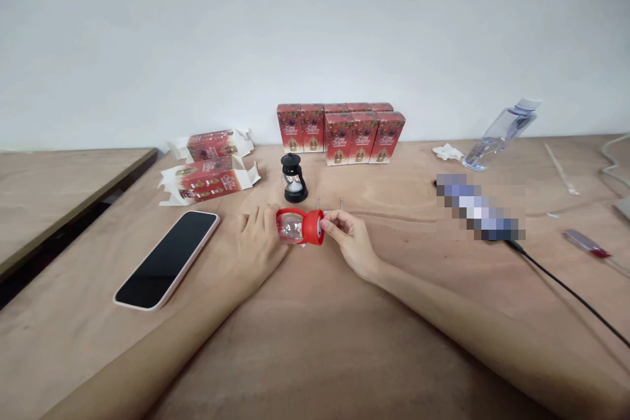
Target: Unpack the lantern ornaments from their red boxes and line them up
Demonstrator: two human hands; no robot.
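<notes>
So we've got a red lantern (311, 228) lying on its side mid-table, and our left hand (256, 239) is wrapped around the top end, so that bit's hidden. Our right hand (352, 239) has thumb and fingertips pinched up against the base, but we can't tell if they're gripping anything. Two thin metal bits (341, 204) poke out just behind, too small for us to make out. The gadget (477, 207) over on the right is pixelated, no clue what it is, and its black cable (571, 285) runs out of frame. The back row of red boxes is partly blocked by the front boxes (363, 139). Surface is a plain wooden table (344, 348) with visible grain, against a bare pale wall (315, 26); a dark gap splits it from another tabletop (59, 177) on the left.
</notes>
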